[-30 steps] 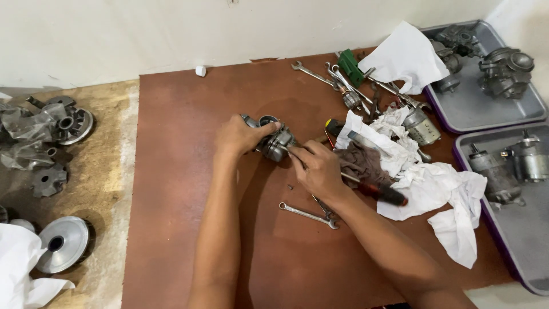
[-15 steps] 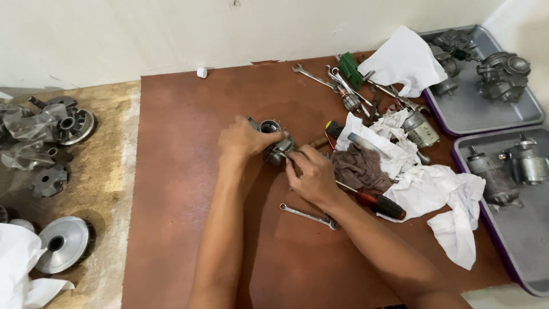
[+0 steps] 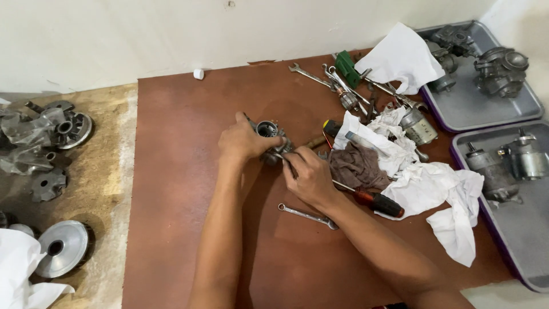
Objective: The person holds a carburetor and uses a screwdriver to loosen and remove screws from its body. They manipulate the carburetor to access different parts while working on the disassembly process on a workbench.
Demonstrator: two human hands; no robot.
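A small grey metal carburetor (image 3: 269,130) rests on the brown board (image 3: 189,171) at its middle. My left hand (image 3: 245,142) grips the carburetor from the left, fingers wrapped over its top. My right hand (image 3: 309,176) is closed around a thin tool whose tip (image 3: 281,155) meets the carburetor's underside. A small wrench (image 3: 307,216) lies just below my right wrist. A red and black screwdriver (image 3: 377,201) sits to the right of that hand.
White and brown rags (image 3: 400,166) and several wrenches (image 3: 337,86) clutter the board's right. Two purple-rimmed trays (image 3: 517,111) at the right hold engine parts. On the left floor lie metal pulleys (image 3: 62,247) and castings (image 3: 40,129). A wall runs along the back.
The view has tilted slightly. My right hand has slid closer to the carburetor, and the left hand has shifted its grip over the top.
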